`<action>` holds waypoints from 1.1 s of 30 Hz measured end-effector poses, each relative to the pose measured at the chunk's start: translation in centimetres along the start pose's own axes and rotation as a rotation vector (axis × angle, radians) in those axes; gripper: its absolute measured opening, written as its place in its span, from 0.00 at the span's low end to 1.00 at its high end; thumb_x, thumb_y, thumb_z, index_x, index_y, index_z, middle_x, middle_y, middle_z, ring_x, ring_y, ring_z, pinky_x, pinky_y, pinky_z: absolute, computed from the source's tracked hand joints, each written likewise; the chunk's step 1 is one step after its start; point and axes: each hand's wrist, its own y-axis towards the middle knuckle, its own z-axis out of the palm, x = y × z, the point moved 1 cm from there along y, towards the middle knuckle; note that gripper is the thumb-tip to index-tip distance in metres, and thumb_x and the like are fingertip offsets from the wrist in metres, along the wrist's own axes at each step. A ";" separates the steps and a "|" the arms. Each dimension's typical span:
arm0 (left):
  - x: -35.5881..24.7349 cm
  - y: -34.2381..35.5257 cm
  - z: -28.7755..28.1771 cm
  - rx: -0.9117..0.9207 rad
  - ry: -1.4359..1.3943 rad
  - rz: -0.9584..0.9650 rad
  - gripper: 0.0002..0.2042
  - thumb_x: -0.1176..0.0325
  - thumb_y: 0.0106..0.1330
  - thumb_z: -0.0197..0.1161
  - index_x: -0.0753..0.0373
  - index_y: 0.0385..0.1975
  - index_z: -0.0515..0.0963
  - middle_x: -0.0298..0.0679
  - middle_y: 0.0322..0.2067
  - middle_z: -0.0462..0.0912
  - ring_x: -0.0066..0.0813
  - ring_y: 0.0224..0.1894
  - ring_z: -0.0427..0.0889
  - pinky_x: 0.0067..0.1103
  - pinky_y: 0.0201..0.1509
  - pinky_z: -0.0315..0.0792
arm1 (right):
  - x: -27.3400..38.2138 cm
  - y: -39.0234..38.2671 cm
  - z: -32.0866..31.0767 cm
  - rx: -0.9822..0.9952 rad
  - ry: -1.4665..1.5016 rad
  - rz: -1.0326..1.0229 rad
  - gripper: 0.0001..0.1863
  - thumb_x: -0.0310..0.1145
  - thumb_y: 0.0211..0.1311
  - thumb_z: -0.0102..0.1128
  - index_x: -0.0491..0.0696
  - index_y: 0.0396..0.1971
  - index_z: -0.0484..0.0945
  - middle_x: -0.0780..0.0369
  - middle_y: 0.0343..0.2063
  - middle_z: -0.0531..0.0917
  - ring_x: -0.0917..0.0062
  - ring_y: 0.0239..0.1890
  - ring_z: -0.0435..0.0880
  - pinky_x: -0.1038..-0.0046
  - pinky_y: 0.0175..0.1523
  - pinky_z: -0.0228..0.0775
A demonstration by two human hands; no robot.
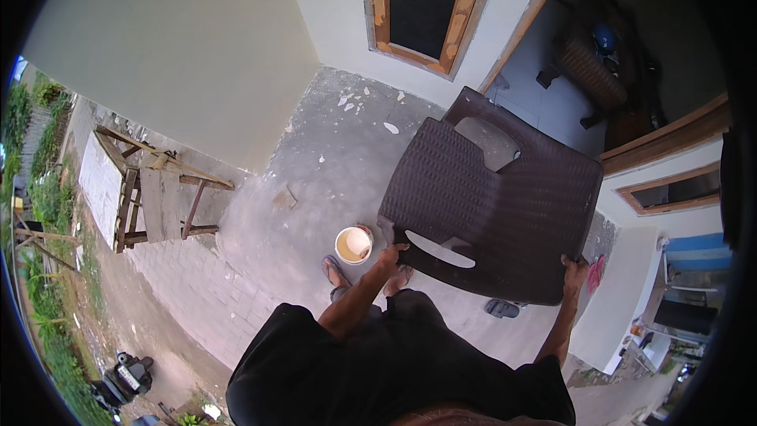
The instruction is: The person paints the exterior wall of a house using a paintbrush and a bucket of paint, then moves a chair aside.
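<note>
A dark brown plastic armchair (pixel 512 197) with a woven pattern is in front of me, to the right of my feet. My left hand (pixel 392 254) is closed round the front end of its near armrest. At the corner of the backrest, my right hand (pixel 576 272) grips the edge, its fingers partly hidden. The chair's legs are hidden beneath the seat, so whether they touch the floor I cannot tell. Just left of my left hand stands a white bucket (pixel 342 248) with a pale round thing inside.
An open doorway shows a dark wooden chair (pixel 591 71) beyond the armchair. Dark sandals (pixel 502 308) and pink sandals (pixel 597 274) lie near the backrest. A wooden table-like frame (pixel 130 189) stands left, beside the wall (pixel 181 55). Paint flakes dot the grey floor (pixel 347 134).
</note>
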 end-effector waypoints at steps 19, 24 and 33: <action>-27.4 -4.5 -15.9 -0.118 -0.186 0.377 0.17 0.75 0.48 0.68 0.72 0.39 0.76 0.44 0.37 0.81 0.38 0.38 0.82 0.30 0.46 0.76 | 20.1 1.9 26.4 0.220 0.303 -0.218 0.17 0.20 0.51 0.59 0.33 0.44 0.76 0.55 0.40 0.82 0.70 0.39 0.78 0.71 0.49 0.67; -35.0 -1.2 -27.0 -0.117 -0.182 0.355 0.17 0.74 0.49 0.68 0.70 0.40 0.76 0.43 0.36 0.81 0.36 0.37 0.82 0.29 0.45 0.76 | 26.4 -5.0 36.1 0.237 0.311 -0.138 0.17 0.22 0.52 0.61 0.36 0.44 0.78 0.57 0.39 0.83 0.72 0.40 0.79 0.72 0.51 0.67; -45.5 0.1 -30.6 0.085 0.018 0.251 0.09 0.69 0.55 0.67 0.58 0.36 0.77 0.33 0.31 0.81 0.29 0.35 0.80 0.27 0.43 0.75 | 33.8 -7.8 40.9 -0.002 0.007 -0.024 0.18 0.32 0.45 0.66 0.35 0.35 0.81 0.50 0.31 0.84 0.64 0.35 0.84 0.70 0.43 0.71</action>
